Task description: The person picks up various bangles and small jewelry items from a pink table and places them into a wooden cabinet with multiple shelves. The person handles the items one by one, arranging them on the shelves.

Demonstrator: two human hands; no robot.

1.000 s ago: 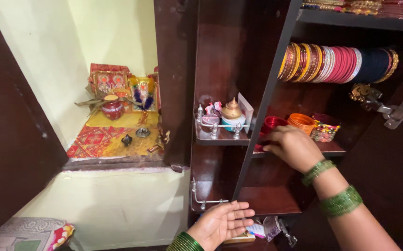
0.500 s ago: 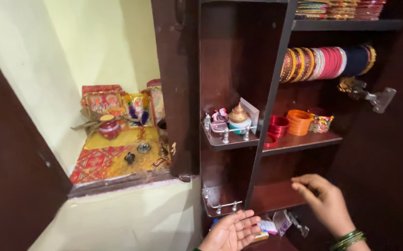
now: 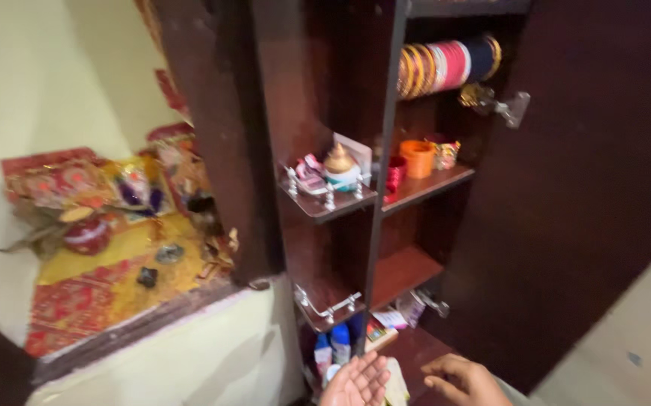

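Both hands low at the bottom edge, in front of the dark brown wooden cupboard (image 3: 566,188). Left hand (image 3: 355,382) palm up, fingers flat and loosely together, nothing in it. Right hand (image 3: 466,380) palm down, fingers slightly curled and spread a bit, also gripping nothing. Just a small gap between the two hands, with a pale cloth-like thing (image 3: 396,382) poking up in it, too blurry to tell more.

Closest stuff: small blue-and-white plastic bottles (image 3: 333,347) standing on the lowest level, right above and just left of the left hand's fingertips, near but not touching as far as can be seen. Flat colourful little box (image 3: 379,334) lying just beside them to the right, above the gap between the hands. Some small packets (image 3: 404,310) a touch further up, at the front of the bare lower shelf (image 3: 404,269).

Well above both hands: narrow door-side shelf with a silver metal rail (image 3: 329,197), holding a round gold-lidded pot (image 3: 339,167) and a pink trinket. Next compartment over, stack of orange bangles (image 3: 418,158) with red bangles (image 3: 395,170) at its left on the middle shelf. Higher still, a long roll of gold, red, white and dark blue bangles (image 3: 445,66).

Off to the left, an alcove in the yellow wall with a red and yellow patterned cloth (image 3: 100,289), a red round pot (image 3: 89,234) and framed pictures, all quite blurred.
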